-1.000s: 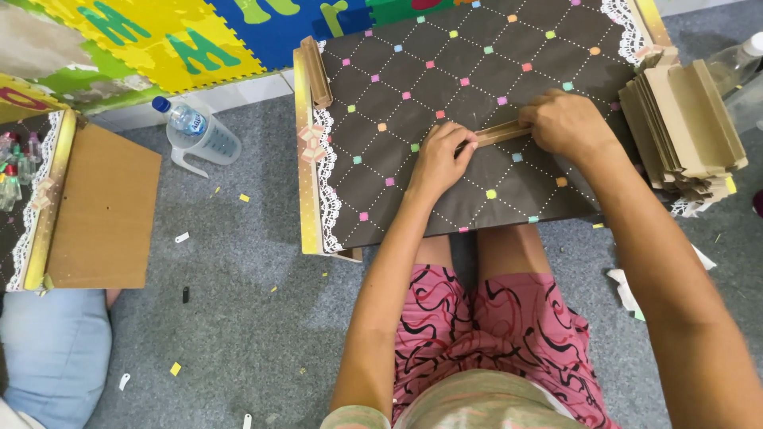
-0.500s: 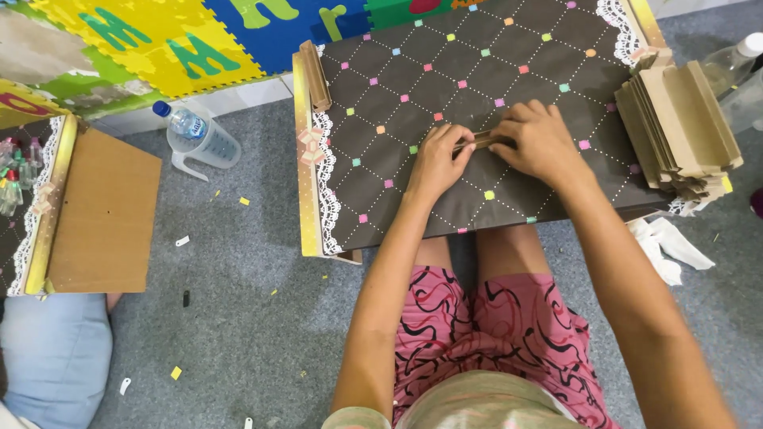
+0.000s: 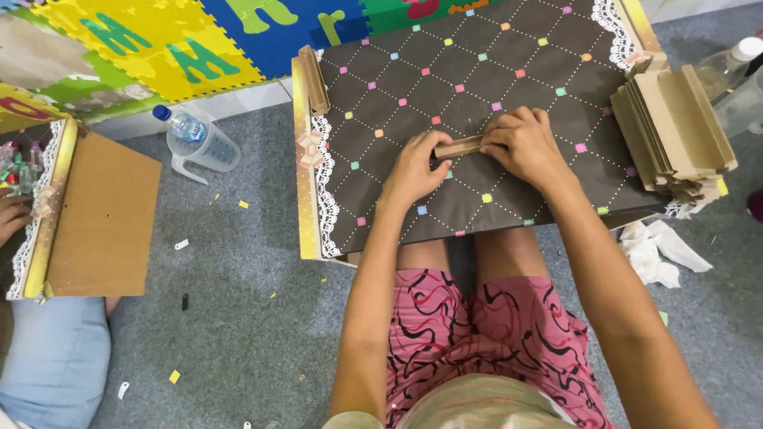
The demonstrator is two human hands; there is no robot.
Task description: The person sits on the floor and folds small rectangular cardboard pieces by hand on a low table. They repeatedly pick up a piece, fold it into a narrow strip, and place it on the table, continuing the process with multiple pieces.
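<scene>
- The right hand (image 3: 520,147) hides one end of the small cardboard strip (image 3: 458,147).
- The far edge cuts off the dark quilted board (image 3: 477,71).
- At the left edge, only part of another person's hand (image 3: 9,216) shows.

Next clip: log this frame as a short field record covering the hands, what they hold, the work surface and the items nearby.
left hand: grips the left end of the cardboard strip
right hand: covers the strip's right end
work surface: dark quilted board with coloured squares and lace trim, over the person's lap
right of board: stack of folded cardboard pieces
top left edge of board: another small cardboard piece
floor, left: water bottle in a clear jug
far left: brown cardboard sheet; another person's hand
</scene>
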